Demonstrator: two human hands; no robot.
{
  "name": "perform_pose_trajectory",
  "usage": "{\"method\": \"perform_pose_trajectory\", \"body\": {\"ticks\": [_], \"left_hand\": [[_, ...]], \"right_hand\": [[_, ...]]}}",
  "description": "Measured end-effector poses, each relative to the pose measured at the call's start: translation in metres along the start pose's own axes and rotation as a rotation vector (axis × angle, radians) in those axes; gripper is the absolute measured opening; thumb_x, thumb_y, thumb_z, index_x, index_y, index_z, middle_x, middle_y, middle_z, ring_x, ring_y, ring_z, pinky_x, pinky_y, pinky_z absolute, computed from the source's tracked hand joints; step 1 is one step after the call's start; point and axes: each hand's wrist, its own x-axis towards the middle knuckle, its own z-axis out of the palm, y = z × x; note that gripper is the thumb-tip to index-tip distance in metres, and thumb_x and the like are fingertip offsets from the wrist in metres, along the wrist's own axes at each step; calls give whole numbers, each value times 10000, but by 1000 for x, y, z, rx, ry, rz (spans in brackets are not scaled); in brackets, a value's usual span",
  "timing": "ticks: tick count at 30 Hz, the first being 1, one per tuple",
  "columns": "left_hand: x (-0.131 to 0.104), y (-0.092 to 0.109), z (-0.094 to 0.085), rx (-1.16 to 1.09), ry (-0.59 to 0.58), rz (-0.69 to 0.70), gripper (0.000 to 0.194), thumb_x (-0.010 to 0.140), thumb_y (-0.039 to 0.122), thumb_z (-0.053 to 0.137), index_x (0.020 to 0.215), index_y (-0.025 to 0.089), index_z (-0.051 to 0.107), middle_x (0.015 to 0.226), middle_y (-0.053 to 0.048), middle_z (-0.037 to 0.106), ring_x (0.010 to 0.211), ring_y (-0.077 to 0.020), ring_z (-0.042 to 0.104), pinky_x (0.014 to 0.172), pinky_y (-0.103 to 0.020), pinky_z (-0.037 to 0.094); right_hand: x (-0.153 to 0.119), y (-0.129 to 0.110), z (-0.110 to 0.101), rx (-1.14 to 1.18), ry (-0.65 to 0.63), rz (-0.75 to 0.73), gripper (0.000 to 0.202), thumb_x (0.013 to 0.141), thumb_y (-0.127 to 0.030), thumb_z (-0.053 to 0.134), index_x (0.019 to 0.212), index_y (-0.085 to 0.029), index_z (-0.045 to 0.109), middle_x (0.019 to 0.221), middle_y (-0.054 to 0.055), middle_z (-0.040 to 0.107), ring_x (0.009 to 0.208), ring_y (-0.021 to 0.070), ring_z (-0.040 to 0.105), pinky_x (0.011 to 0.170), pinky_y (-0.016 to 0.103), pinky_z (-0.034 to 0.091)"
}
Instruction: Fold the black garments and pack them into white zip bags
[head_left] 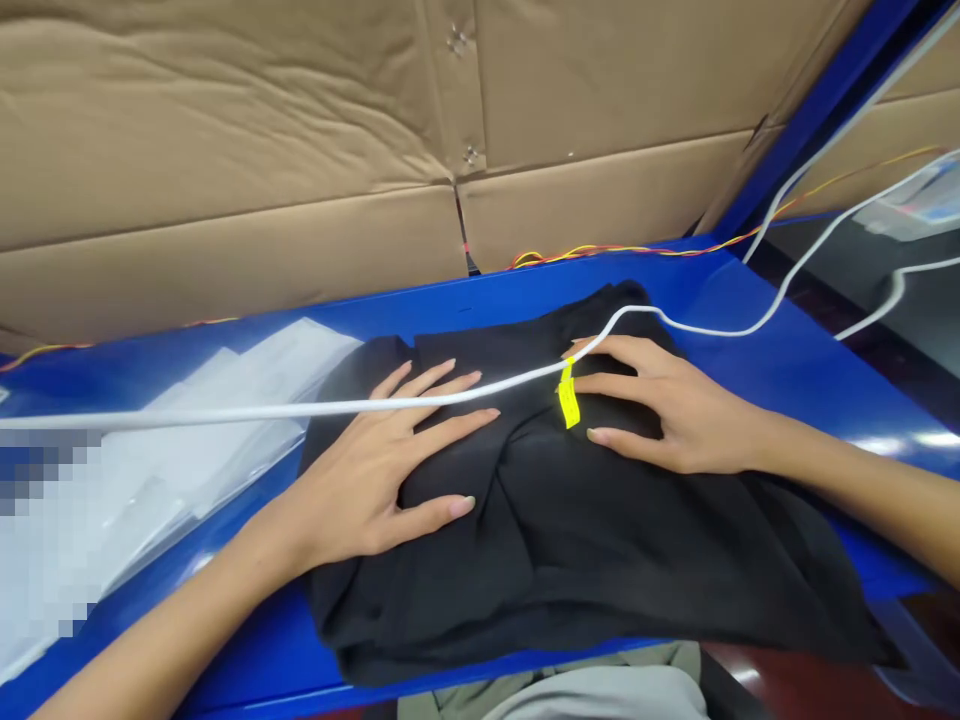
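Observation:
A black cloth garment (585, 540) lies partly folded, with creases in its middle. My left hand (375, 470) rests flat on its left half, fingers spread. On the upper right part, my right hand (667, 405) has its fingers apart and bent a little, the tips down by the cloth. A white cable (360, 405) crosses the view over the fingers of both hands. Beside the right fingertips shows a small bright yellow tag (569, 398); whether it is fixed to the cable or the cloth, I cannot tell.
The blue tabletop (705, 290) bears the garment. To the left lie clear plastic bags (202, 430), overlapping each other. A brown cardboard panel (225, 130) closes off the back, with yellow and red twisted wires (600, 249) along its foot. More white cable hangs at the right.

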Motion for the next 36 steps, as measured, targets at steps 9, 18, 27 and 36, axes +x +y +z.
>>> {"method": "perform_pose_trajectory", "body": {"ticks": [9, 18, 27, 36], "left_hand": [[-4, -5, 3, 9, 49, 24, 677, 1041, 516, 589, 1671, 371, 387, 1769, -51, 384, 1663, -380, 282, 1358, -680, 163], [-5, 1, -3, 2, -23, -5, 666, 1058, 489, 579, 1675, 334, 381, 1746, -102, 419, 1633, -407, 343, 1317, -750, 209], [-5, -1, -3, 0, 21, 27, 634, 1058, 498, 587, 1637, 301, 422, 1685, -133, 501, 1580, -384, 436, 1318, -693, 270], [-6, 23, -10, 11, 262, 382, 168, 1050, 340, 566, 977, 219, 655, 765, -40, 662, 709, -201, 627, 651, -363, 535]], "right_hand": [[5, -2, -3, 47, 9, -2, 381, 1004, -436, 654, 1318, -231, 723, 1496, 192, 608, 1411, 397, 582, 1156, 615, 503], [3, -2, -2, -6, -11, -32, 393, 1037, -451, 622, 1342, -219, 708, 1518, 206, 586, 1411, 384, 578, 1148, 617, 517], [2, 0, -2, 40, 52, -56, 353, 1006, -395, 670, 1324, -247, 716, 1494, 168, 643, 1385, 369, 619, 1144, 590, 532], [0, -26, -26, 356, -71, -289, 220, 1015, -420, 697, 1045, -205, 663, 923, 65, 713, 806, 200, 674, 731, 350, 522]]}}
